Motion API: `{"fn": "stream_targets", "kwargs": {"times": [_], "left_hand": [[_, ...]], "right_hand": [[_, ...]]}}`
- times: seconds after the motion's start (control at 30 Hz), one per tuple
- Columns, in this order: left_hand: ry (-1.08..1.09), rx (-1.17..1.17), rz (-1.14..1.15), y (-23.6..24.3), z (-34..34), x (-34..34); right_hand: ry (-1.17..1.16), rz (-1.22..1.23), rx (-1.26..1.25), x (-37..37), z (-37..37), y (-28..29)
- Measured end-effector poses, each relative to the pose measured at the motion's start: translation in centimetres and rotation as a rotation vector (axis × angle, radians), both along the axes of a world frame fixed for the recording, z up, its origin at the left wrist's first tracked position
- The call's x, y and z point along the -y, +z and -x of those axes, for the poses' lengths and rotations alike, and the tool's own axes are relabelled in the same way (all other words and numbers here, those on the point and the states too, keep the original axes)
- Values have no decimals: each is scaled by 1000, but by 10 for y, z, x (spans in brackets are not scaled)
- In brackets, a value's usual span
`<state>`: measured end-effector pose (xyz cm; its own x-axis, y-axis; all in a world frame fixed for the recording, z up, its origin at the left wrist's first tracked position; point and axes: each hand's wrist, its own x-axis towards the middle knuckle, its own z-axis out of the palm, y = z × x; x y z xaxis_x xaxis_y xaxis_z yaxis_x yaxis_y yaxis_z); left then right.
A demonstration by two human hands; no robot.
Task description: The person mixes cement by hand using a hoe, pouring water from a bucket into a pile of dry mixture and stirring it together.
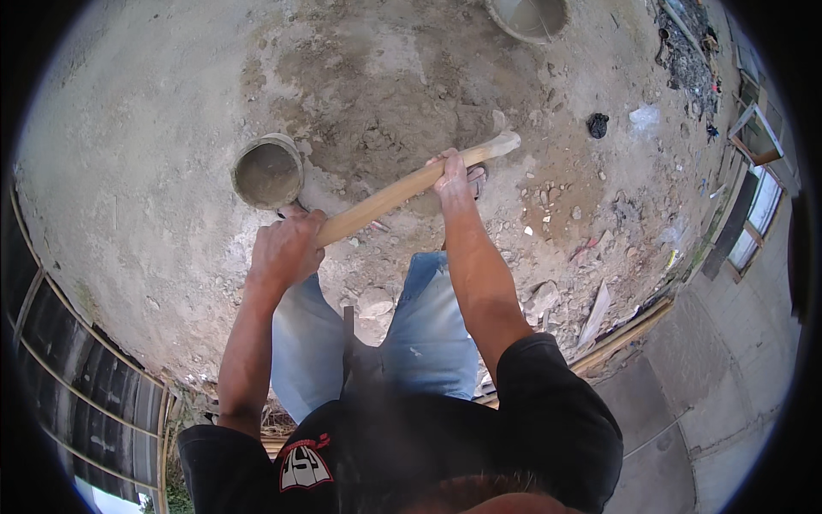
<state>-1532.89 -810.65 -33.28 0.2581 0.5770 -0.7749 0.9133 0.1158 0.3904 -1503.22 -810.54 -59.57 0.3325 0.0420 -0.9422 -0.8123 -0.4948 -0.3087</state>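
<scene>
My left hand (289, 247) is closed around the lower left end of a thick, slightly curved wooden handle (385, 199). Farther up, my right hand (452, 174) grips the same handle just short of its pale, smeared end (503, 145). The handle slants across in front of my legs, and no tool head shows on it. Just beyond my left hand stands a bucket (237, 182) holding grey-brown liquid or slurry (268, 174). Ahead of my hands spreads a patch of wet grey mortar or mud (377, 128). Part of a sandalled foot (478, 178) shows beside my right hand.
A second bucket (561, 30) stands at the far edge. Black crumpled plastic (598, 126) and rubble (548, 300) lie to the right, with boards (634, 330) along a concrete slab. Dark corrugated sheeting (86, 377) on a wooden frame is at the lower left.
</scene>
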Motion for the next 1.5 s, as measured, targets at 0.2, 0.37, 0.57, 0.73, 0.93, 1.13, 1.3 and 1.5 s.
{"fn": "stream_targets", "kwargs": {"times": [0.2,0.37,0.57,0.73,0.93,1.13,1.3,1.5], "left_hand": [[94,-231,144,39,112,59],[205,-75,155,15,70,99],[-8,175,110,-78,-66,23],[-203,-11,-51,-61,-25,-59],[-126,-263,-81,15,82,-22],[116,-81,16,-11,46,82],[104,143,-8,-92,-65,21],[196,-25,-17,-64,18,31]], "right_hand": [[5,71,-176,29,169,26],[94,-30,-3,31,93,67],[105,-32,170,1,-121,22],[-227,40,45,6,-45,-25],[-251,-68,-375,30,124,-50],[74,-70,33,-8,56,59],[314,-73,198,-80,-110,6],[219,-4,84,-53,22,-29]]}}
